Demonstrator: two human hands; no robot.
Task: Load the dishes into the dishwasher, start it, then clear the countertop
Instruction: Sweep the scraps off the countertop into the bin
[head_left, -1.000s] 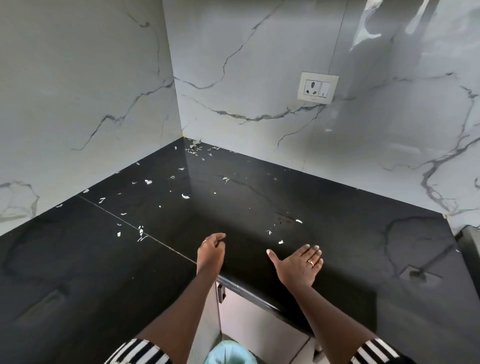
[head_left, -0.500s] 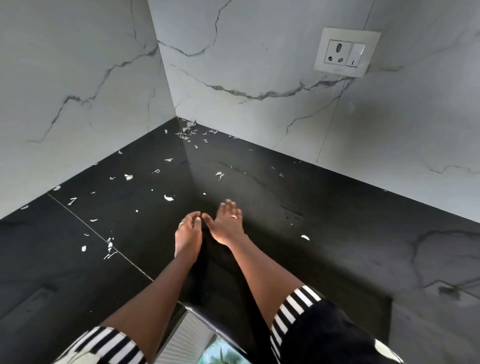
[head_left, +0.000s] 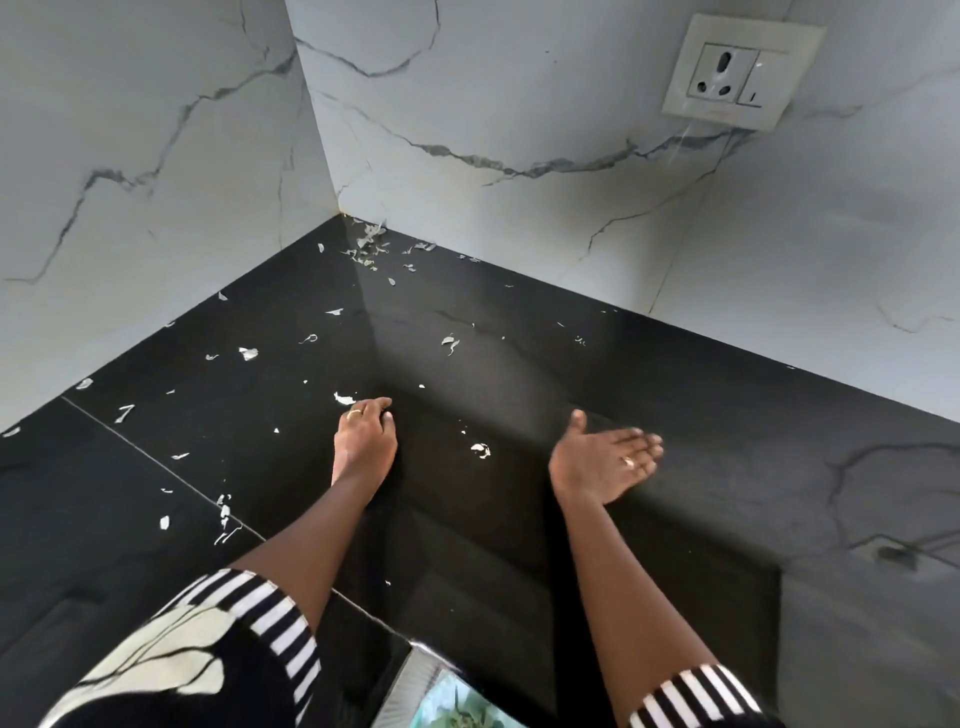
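Note:
The black countertop meets two white marble walls in a corner and is strewn with several small pale scraps. A scrap pile lies in the corner and one loose scrap sits between my hands. My left hand rests knuckles-up on the counter with its fingers curled under, beside a white scrap; what is under its palm is hidden. To the right, my right hand is held open on its edge, fingers straight and together, with nothing in it. No dishes or dishwasher are in view.
A wall socket with a switch sits on the right-hand wall. A thin seam crosses the counter on the left. Below the counter's front edge, a light teal container shows at the bottom of the view.
My hands were side by side and touching half a second ago; they have now parted. The right hand swung out to the right and opened, and the view leaned closer to the corner.

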